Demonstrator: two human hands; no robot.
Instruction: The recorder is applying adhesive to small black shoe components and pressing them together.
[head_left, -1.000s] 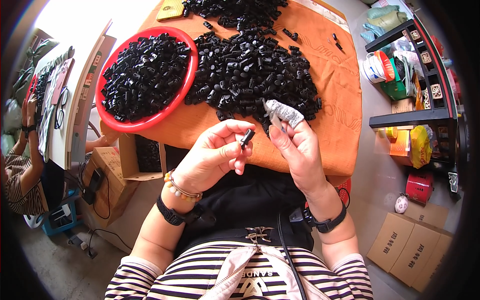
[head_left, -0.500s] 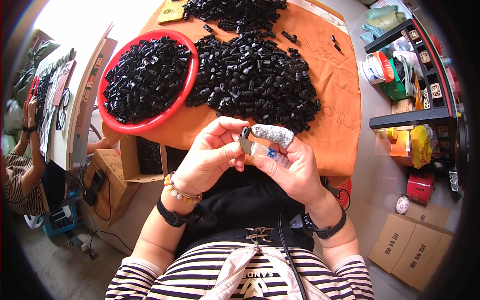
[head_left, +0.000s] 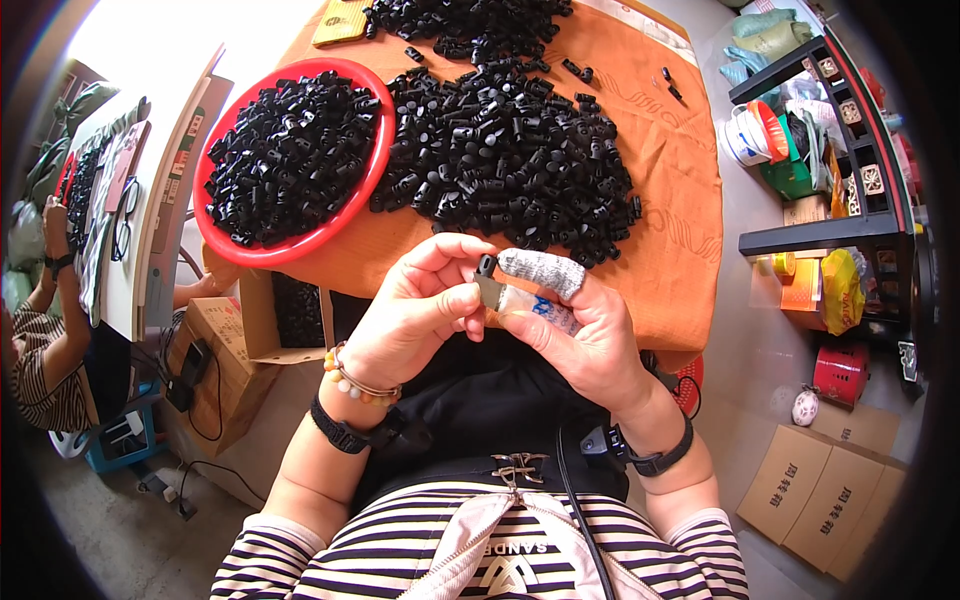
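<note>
Between the fingertips of my left hand (head_left: pixel 432 300) is a small black plastic cord lock (head_left: pixel 487 265) with an opening in it. My right hand (head_left: pixel 590 335) grips a short, flat metal blade (head_left: pixel 491 292) by its whitish wrapped handle (head_left: pixel 535 306) with blue marks. The blade's end lies right under the cord lock, beside my left thumb; whether they touch is hard to tell. A grey knitted finger cover (head_left: pixel 543 270) sits on my right index finger. Beyond my hands spreads a large pile of black cord locks (head_left: pixel 510 160) on the orange tablecloth (head_left: pixel 670 260).
A red basin (head_left: pixel 384 150) heaped with similar black pieces stands at the left. Another black heap (head_left: pixel 480 25) and a yellow pad (head_left: pixel 342 22) lie farther back. An open cardboard box (head_left: pixel 255 320) is below the table's left edge. Shelving (head_left: pixel 830 240) stands at the right.
Both hands have shifted very slightly left, and the cord lock with the blade has moved with them. Both grips look the same.
</note>
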